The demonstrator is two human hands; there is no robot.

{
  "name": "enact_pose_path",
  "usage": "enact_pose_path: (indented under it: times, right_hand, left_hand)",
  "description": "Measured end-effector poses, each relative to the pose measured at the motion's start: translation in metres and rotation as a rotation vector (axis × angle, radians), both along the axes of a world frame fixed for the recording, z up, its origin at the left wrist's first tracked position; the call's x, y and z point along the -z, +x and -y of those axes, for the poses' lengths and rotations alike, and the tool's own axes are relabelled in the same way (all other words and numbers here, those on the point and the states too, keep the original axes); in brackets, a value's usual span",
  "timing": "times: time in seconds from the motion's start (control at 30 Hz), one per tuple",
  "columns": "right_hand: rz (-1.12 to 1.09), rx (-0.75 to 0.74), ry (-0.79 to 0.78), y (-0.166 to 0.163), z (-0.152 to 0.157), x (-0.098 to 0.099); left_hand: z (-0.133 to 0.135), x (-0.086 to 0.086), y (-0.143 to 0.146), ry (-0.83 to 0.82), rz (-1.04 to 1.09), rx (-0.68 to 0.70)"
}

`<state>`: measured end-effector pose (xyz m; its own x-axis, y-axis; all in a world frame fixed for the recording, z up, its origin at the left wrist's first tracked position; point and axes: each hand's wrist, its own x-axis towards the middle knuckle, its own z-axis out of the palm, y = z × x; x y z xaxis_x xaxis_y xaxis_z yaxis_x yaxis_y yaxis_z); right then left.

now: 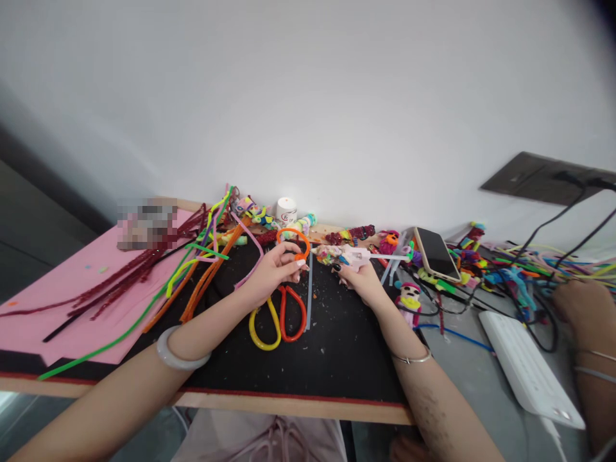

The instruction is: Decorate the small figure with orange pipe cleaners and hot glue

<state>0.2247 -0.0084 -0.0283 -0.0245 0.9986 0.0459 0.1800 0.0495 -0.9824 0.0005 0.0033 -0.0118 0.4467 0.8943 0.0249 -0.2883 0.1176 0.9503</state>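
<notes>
My left hand (275,274) pinches an orange pipe cleaner (294,233) bent into a loop. My right hand (364,282) is wrapped round a pale glue gun (355,257), its front crusted with colourful bits and its nozzle pointing left, close to the orange loop. A white glue stick (391,256) sticks out of the gun's back end. Below my left hand lie scissors with one yellow and one red handle (292,317); their blades are hidden. Beside them a translucent glue stick (309,298) rests on the black mat (346,359).
Loose pipe cleaners (202,276) spread over pink sheets (43,276) at left. Along the wall stand a white cup (287,210), small pipe-cleaner figures (409,301) and a phone (437,254). At right are a white power strip (529,369), cables and another person's hand (577,311).
</notes>
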Motion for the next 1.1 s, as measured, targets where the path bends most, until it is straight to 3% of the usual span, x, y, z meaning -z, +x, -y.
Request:
enact_pose_path:
  times: [1.1]
  right_hand:
    - [0.005,0.004,-0.024,-0.0002,0.0009,-0.0015]
  left_hand:
    - [-0.0003,-0.0010,0.0000,-0.015,0.002,-0.005]
